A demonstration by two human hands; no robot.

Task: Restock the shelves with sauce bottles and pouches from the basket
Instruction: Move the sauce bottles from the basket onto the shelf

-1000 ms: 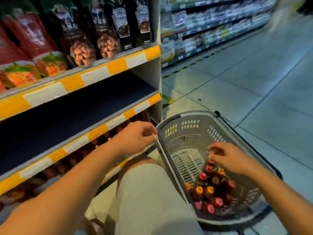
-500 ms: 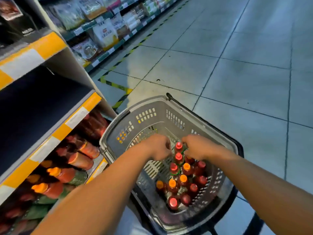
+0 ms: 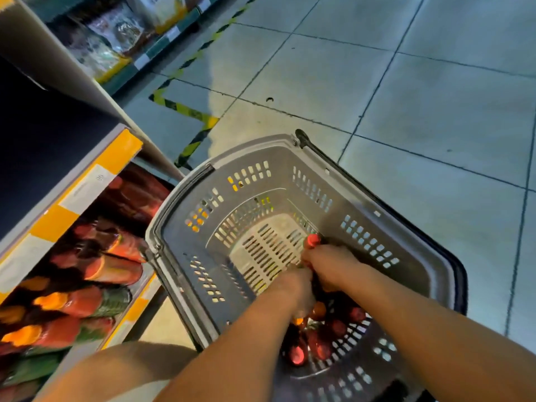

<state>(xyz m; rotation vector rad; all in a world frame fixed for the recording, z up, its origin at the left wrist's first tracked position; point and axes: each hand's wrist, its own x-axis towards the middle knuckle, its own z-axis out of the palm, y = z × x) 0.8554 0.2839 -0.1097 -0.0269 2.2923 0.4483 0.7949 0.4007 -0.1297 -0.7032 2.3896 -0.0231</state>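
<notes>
Grey plastic basket sits on the tiled floor, just beside the shelf unit. Both hands are down inside it.

Hands: right hand is curled round the neck of a sauce bottle; only the red cap and a bit of neck show above the knuckles. Left hand is curled into the cluster right next to it, fingers bent downward; whether it actually holds a bottle cannot be told, as fingertips are hidden.

Task status (judgement): partly done. Bottom shelf already carries several rows of red bottles w/ orange caps. Remaining bottles are bunched at the near end of the basket, approx. a dozen or fewer, count uncertain under the forearms. Far half of the basket floor is bare. Dark shelf above shows no stock in the visible part. No pouches seen in the basket; pouch-type packs appear only on a distant aisle shelf, blurred.

Orientation: gripped bottle stands roughly upright, long axis vertical, cap up toward the camera, tilted slightly to the basket's far end. Other basket bottles also stand caps up. Shelved bottles lie on their sides, long axis running front to back, caps pointing outward to the aisle.
</notes>
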